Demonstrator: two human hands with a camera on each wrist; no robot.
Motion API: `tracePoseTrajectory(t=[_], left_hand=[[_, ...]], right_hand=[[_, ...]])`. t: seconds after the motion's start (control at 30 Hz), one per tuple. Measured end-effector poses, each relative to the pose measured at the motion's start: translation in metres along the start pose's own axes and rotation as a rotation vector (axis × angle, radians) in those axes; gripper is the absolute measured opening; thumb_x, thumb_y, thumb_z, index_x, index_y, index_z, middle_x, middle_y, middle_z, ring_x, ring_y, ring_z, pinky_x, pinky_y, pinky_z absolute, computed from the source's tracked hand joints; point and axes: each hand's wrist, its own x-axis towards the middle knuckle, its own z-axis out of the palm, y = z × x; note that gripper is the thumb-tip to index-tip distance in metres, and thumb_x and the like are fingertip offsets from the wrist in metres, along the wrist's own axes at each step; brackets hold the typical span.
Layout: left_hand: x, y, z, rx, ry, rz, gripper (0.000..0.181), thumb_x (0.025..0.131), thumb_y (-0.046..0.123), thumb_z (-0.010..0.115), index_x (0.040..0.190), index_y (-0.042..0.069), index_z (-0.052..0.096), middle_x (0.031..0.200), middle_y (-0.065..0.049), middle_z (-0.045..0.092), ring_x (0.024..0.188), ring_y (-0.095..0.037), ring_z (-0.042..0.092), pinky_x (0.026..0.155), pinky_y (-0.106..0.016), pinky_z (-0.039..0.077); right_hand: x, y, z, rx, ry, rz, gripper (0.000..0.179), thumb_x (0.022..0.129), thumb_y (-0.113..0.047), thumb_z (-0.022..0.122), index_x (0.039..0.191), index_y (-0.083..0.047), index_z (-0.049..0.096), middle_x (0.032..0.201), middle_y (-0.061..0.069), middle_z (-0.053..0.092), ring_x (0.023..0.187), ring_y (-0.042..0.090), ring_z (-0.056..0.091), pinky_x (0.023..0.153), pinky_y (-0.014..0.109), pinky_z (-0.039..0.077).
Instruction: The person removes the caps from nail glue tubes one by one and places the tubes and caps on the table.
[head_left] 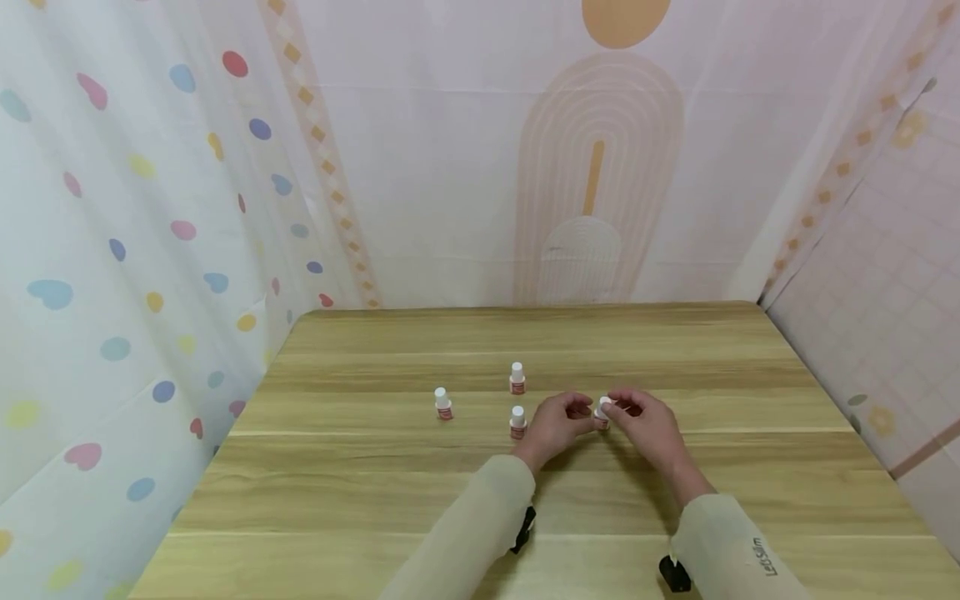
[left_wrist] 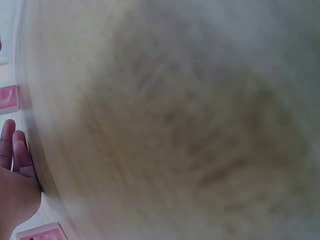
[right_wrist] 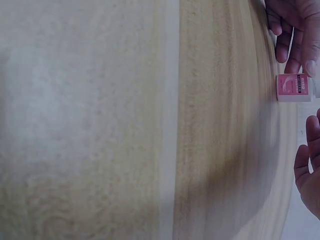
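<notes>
A small white bottle (head_left: pixel 602 417) with a white cap and a pink-red label stands upright on the wooden table between both hands. The right hand (head_left: pixel 651 427) comes from the right, thumb over the cap and fingertips beside it, apparently pinching it. From the other side the left hand (head_left: pixel 557 427) has its thumb close to the bottle's side, its fingers loosely bent; exact contact is unclear. The bottle's label (right_wrist: pixel 292 85) shows in the right wrist view, where its cap is cut off. In the left wrist view, the left hand (left_wrist: pixel 17 185) appears at the edge.
Three similar bottles stand left of the hands: one near the left wrist (head_left: pixel 517 423), one further back (head_left: pixel 517 379) and one further left (head_left: pixel 443 405). The wooden table (head_left: pixel 360 475) ends at a patterned curtain (head_left: pixel 435 167) behind it.
</notes>
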Motion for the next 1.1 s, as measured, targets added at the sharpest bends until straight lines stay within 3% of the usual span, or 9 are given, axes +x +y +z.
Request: tracePoseTrajectory(t=[0.23,0.67,0.87,1.1], left_hand=[[0.0027,-0.0019,0.004,-0.015,0.001,0.009,0.028,0.085,0.024,0.08,0.107,0.009,0.072,0.091,0.007,0.069,0.085,-0.005,0.061,0.08,-0.025,0.05],[0.0041,-0.0015,0.0052,0.076,0.006,0.005,0.021,0.088,0.032,0.078,0.101,0.015,0.077,0.092,0.011,0.069,0.086,-0.003,0.058,0.082,-0.025,0.048],[0.0039,-0.0012,0.0029,0.065,-0.013,0.026,0.019,0.089,0.031,0.076,0.1,0.015,0.078,0.093,0.011,0.071,0.088,-0.002,0.059,0.084,-0.025,0.048],[0.004,-0.0019,0.0027,0.064,-0.014,0.055,0.018,0.089,0.029,0.076,0.101,0.016,0.079,0.096,0.01,0.073,0.092,-0.002,0.061,0.085,-0.024,0.048]], right_hand=[[0.0011,0.0009,0.0012,0.009,0.008,-0.003,0.034,0.096,-0.028,0.069,0.119,-0.003,0.067,0.105,0.01,0.065,0.1,0.025,0.058,0.08,0.033,0.048],[-0.0027,0.0009,0.0032,0.019,0.018,-0.02,0.031,0.095,-0.03,0.069,0.114,-0.005,0.07,0.101,0.006,0.067,0.096,0.022,0.059,0.078,0.033,0.046],[-0.0029,0.0015,0.0041,-0.022,0.022,-0.067,0.029,0.097,-0.028,0.067,0.115,-0.005,0.069,0.104,0.007,0.066,0.097,0.024,0.06,0.074,0.034,0.048],[-0.0037,0.0022,0.0051,-0.066,0.032,-0.115,0.028,0.098,-0.021,0.065,0.119,-0.003,0.068,0.107,0.01,0.065,0.102,0.028,0.061,0.08,0.038,0.051]])
